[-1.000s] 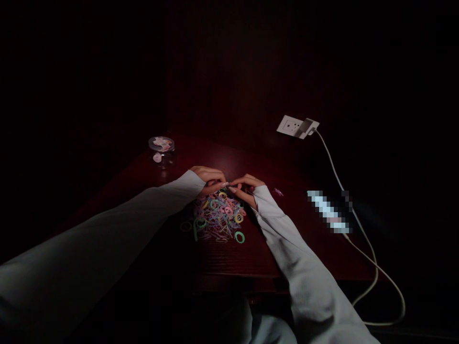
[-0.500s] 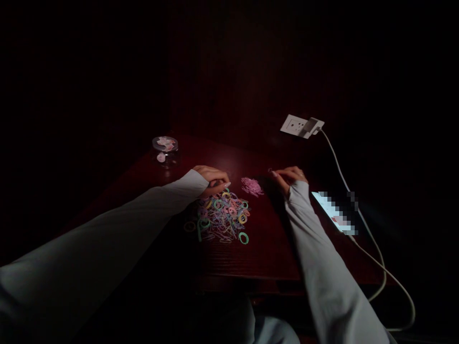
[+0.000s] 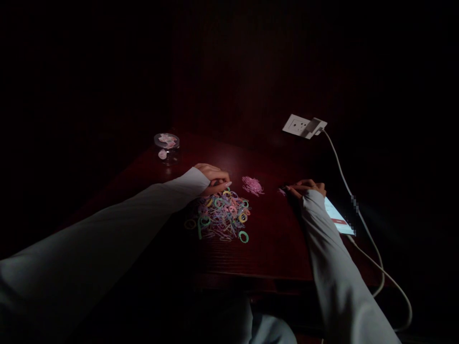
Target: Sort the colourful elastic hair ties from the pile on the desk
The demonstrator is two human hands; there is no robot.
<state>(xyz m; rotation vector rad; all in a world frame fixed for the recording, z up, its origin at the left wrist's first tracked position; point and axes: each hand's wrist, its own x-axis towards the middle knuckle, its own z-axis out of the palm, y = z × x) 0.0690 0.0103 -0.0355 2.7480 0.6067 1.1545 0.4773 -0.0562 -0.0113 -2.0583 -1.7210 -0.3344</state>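
Observation:
A heap of mixed pastel hair ties [image 3: 224,220], thin elastic bands with several thicker loops among them, lies on the dark red table. At its far edge my left hand [image 3: 215,178] rests with curled fingers; what they hold, if anything, is hidden. A smaller pile of pink hair ties [image 3: 252,186] sits just right of that hand. Farther right, my right hand [image 3: 307,187] is low over the tabletop, thumb and finger pinched together. A small purple hair tie [image 3: 281,191] shows at its fingertips, against the table.
A lidded clear jar [image 3: 167,148] stands at the back left. To the right lies a lit phone [image 3: 339,219], partly behind my right sleeve. Its white cable [image 3: 366,222] runs up to a charger in a wall socket [image 3: 297,126]. The table's front edge [image 3: 251,275] is near my lap.
My right hand has moved right and down to the tabletop, carrying the small hair tie, and its wrist now covers part of the phone. My left hand has stayed almost still.

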